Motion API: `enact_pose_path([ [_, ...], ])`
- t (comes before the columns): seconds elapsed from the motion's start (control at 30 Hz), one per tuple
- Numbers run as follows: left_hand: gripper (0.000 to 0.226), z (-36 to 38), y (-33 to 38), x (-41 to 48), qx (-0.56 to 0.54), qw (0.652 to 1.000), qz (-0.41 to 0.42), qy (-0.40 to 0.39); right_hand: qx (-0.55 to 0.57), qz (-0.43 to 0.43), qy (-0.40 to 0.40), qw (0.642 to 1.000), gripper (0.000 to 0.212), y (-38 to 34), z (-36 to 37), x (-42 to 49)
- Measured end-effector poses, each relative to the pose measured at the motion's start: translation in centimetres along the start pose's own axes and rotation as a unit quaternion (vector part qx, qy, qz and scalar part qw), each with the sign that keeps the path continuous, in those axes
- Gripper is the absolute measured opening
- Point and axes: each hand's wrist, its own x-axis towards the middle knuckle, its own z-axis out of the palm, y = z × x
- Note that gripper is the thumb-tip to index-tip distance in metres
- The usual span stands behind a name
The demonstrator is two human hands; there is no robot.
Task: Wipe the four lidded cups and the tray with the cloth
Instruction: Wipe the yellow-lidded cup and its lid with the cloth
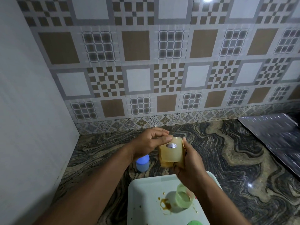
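Stained tray [146, 189], yellow cup [172, 154] pinched in left fingers [163, 140]

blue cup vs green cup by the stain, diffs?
The blue cup stands on the counter; the green cup sits on the tray, beside the stain. The blue cup looks blue-white; the green cup is translucent pale green. Both are small; neither is held.

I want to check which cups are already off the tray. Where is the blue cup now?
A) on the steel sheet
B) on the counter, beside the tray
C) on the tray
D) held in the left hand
B: the blue cup stands on the marbled counter, just past the far left corner of the tray, not on it.
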Motion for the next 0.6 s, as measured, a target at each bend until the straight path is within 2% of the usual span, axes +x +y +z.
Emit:
enact_pose_path([
  [0.07, 0.015, 0.1, 0.5, 0.3, 0.025, 1.0, 0.015, 0.007, -0.082, -0.093, 0.025, 0.992, 0.051, -0.1, 0.3, 0.1],
  [0.1, 0.015, 0.2, 0.6, 0.4, 0.037, 0.999, 0.024, 0.004, -0.104, -0.108, 0.03, 0.988, 0.053, 0.0, 0.3, 0.2],
  [0.13, 0.012, 0.2, 0.6, 0.4, 0.043, 0.999, 0.032, -0.002, -0.089, -0.089, 0.024, 0.992, 0.052, 0.2, 0.3, 0.2],
  [0.2, 0.013, 0.1, 0.0, 0.4, 0.013, 0.999, 0.036, -0.007, -0.007, 0.028, -0.016, 0.999, 0.049, 0.0, 0.1, 0.0],
  [0.27, 0.017, -0.1, -1.0, 0.2, -0.049, 0.999, 0.017, 0.005, 0.036, 0.122, -0.069, 0.989, 0.051, 0.1, 0.2, -0.8],
  [0.37, 0.016, 0.0, -1.3, -0.1, -0.04, 0.999, 0.009, 0.018, 0.016, 0.093, -0.058, 0.994, 0.053, -0.3, 0.0, -0.6],
  [0.5, 0.008, 0.1, -0.2, 0.3, 0.043, 0.998, 0.029, 0.025, -0.072, -0.021, 0.028, 0.997, 0.048, -1.0, 0.6, 0.1],
  [0.53, 0.007, 0.1, -0.2, 0.5, 0.051, 0.998, 0.04, 0.023, -0.077, -0.027, 0.031, 0.996, 0.047, -1.0, 0.7, 0.1],
  [0.6, 0.012, 0.4, -0.4, 0.6, 0.008, 0.998, 0.054, 0.011, -0.001, 0.056, -0.02, 0.998, 0.043, -1.1, 0.7, -0.2],
])
